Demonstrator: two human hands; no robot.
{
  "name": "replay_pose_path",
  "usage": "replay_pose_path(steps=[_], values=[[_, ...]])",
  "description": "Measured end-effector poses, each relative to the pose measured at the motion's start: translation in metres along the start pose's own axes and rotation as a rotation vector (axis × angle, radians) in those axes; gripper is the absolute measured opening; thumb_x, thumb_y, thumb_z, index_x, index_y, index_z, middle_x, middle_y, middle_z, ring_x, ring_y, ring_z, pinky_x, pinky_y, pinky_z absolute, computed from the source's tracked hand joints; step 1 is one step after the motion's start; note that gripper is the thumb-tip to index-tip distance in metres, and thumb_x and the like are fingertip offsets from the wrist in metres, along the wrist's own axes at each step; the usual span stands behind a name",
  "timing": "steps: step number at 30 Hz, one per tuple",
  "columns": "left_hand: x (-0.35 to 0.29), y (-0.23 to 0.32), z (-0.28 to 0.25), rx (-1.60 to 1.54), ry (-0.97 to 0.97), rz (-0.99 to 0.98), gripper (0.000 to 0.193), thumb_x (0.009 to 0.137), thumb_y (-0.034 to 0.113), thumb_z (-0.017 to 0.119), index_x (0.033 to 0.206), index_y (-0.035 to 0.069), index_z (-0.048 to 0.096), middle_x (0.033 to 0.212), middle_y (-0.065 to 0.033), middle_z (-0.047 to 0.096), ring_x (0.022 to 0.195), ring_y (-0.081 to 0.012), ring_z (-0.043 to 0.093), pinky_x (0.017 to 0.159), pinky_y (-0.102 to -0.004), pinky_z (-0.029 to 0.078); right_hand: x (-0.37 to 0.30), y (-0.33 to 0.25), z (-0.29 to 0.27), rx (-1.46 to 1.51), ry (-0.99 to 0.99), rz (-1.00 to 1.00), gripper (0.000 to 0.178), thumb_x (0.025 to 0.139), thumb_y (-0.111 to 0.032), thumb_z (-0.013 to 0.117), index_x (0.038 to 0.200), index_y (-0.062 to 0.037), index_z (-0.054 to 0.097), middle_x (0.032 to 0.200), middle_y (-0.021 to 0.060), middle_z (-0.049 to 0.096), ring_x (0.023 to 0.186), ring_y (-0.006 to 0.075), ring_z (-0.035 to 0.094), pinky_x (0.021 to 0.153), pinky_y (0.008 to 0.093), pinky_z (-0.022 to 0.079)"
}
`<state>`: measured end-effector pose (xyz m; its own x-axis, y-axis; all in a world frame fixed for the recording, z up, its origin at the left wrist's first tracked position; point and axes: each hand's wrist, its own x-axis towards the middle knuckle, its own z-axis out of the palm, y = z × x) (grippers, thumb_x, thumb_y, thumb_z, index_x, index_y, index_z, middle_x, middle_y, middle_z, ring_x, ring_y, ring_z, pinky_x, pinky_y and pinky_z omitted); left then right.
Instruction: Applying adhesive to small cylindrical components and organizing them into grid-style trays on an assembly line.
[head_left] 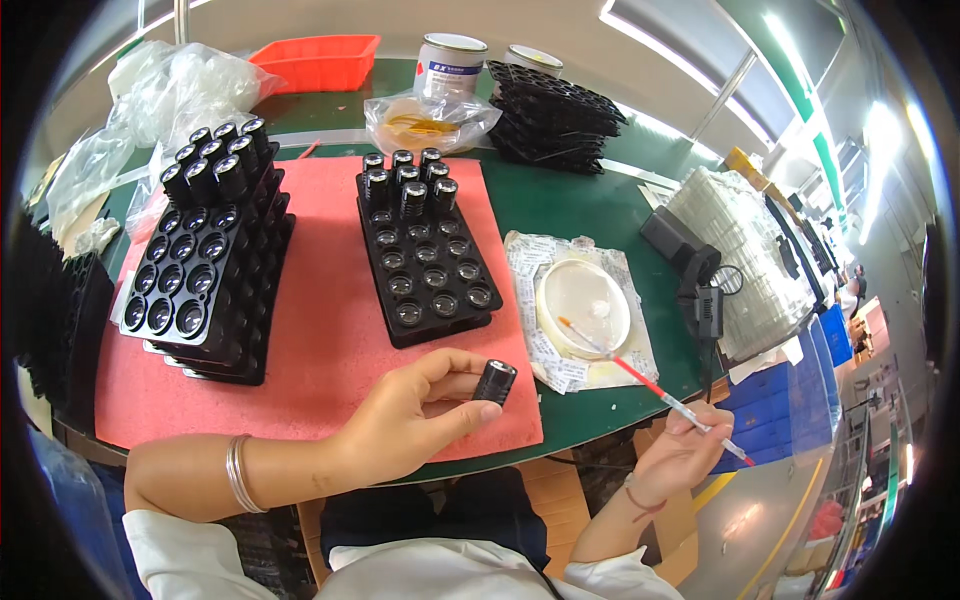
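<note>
My left hand (415,410) pinches a small black cylinder (494,383) with a shiny end between thumb and fingers, above the near right edge of the pink mat (320,300). In my right hand (685,450) is a thin paintbrush (640,376) with a red and pale handle. Its orange tip reaches over a round white dish (541,300) lying on a paper-covered pad (640,350). Beyond my left hand stands a black tray (440,323) of round, glassy-topped pieces. Several black cylinders (413,200) stand upright at its far end.
On the left, a stack of black trays (250,330) carries similar cylinders. A red basket (315,65), a can (450,70), a bag of yellow bands (420,125) and stacked empty trays (555,115) line the back. A black device (705,290) and plastic-wrapped stack (745,250) stand right.
</note>
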<state>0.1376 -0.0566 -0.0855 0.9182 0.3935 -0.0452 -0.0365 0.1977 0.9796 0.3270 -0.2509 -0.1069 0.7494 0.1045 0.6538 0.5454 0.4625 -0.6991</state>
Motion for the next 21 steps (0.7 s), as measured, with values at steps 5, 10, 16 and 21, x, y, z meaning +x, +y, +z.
replay_pose_path(steps=[5,10,16,21], values=[[0.001,0.0,-0.001,-0.099,-0.004,0.001,0.039,0.085,0.012,0.06,0.116,-0.006,0.045,0.109,-0.0118,0.057,0.104,-0.0136,0.053,0.086,-0.0265,0.045,-0.002,-0.003,-0.004,0.448,-0.064,0.123,0.023,0.096,-0.026,0.037,0.087,-0.0065,0.045,0.064,0.0007,0.039,0.06,0.0094,0.037,0.06,0.0244,0.031],[0.003,-0.002,-0.002,-0.119,-0.016,-0.001,0.04,0.086,0.013,0.06,0.118,-0.005,0.044,0.11,-0.012,0.057,0.104,-0.0135,0.052,0.086,-0.0267,0.045,-0.006,-0.006,0.001,0.454,-0.238,0.065,0.022,0.096,-0.024,0.036,0.082,-0.0079,0.04,0.061,0.0011,0.036,0.059,0.0101,0.034,0.058,0.0253,0.03],[0.002,-0.004,-0.003,-0.111,-0.022,0.005,0.041,0.086,0.013,0.06,0.119,-0.005,0.043,0.11,-0.0123,0.057,0.104,-0.0132,0.052,0.086,-0.0268,0.044,-0.009,-0.001,0.004,0.292,-0.196,0.004,0.029,0.095,-0.032,0.036,0.077,-0.0087,0.033,0.057,0.0027,0.037,0.054,0.0116,0.033,0.051,0.0256,0.028],[0.003,-0.002,-0.003,-0.153,-0.026,0.011,0.038,0.087,0.011,0.057,0.118,-0.005,0.043,0.111,-0.011,0.056,0.103,-0.0114,0.051,0.086,-0.025,0.044,-0.009,0.001,-0.002,0.187,-0.232,-0.056,0.031,0.094,-0.034,0.037,0.076,-0.0083,0.034,0.057,0.0033,0.037,0.053,0.0129,0.033,0.049,0.026,0.027]])
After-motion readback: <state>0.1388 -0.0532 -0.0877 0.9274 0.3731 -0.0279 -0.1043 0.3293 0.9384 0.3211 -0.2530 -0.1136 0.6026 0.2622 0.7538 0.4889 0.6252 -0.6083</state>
